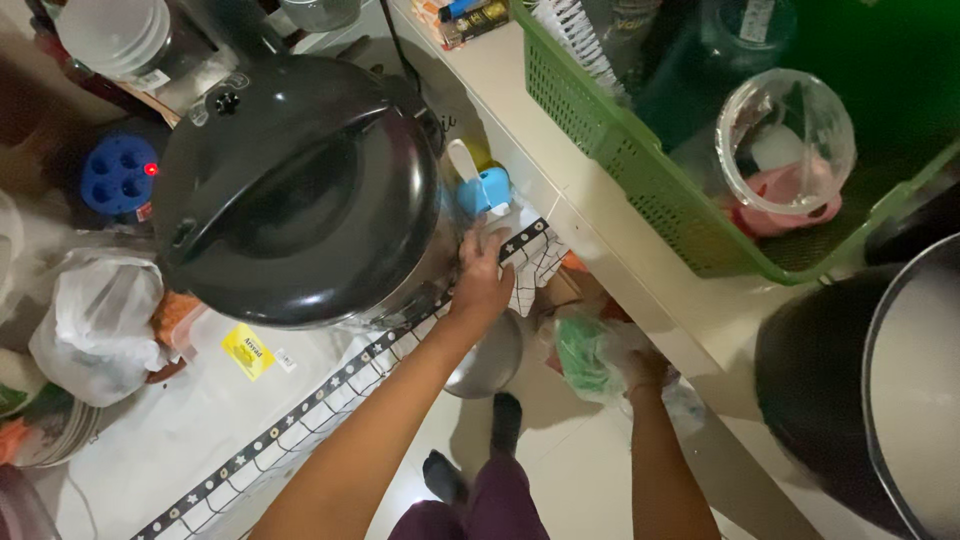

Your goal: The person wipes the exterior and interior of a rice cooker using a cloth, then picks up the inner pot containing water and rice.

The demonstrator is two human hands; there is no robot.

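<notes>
Two bare arms reach down from the bottom edge, and between them lies most of what matters. Far left, a knotted white plastic bag [95, 325] slumps on the white worktop [190, 420], near a blue holder with round holes [118, 175]. Next comes the big black cooker lid [300, 190], domed and glossy, sitting on a steel pot that fills the worktop's near corner. A black-and-white checked cloth with a star border [530, 262] runs along the worktop's edge and hangs off the corner. The left hand [482, 285] rests there, fingers spread and laid flat against the cloth just beside the pot's wall, pressing rather than gripping; nothing is closed in it. A small blue-and-white scoop [485, 188] stands just above the fingertips. Below that hand, a steel bowl [488, 358] sits down by the floor. The right hand [645, 370] is lower, under the pale shelf [600, 200], closed on a thin green plastic bag [585, 355] that bunches around the fingers. That bag looks light, limp and crinkly, likely to slip or tear if pulled by one thin fold; a gathered fistful near its neck would hold best. The cloth is soft and would drag if tugged. Further right, a green slatted basket [640, 170] holds a clear jar with something pink [785, 160], and a large dark bin [860, 400] fills the corner.
</notes>
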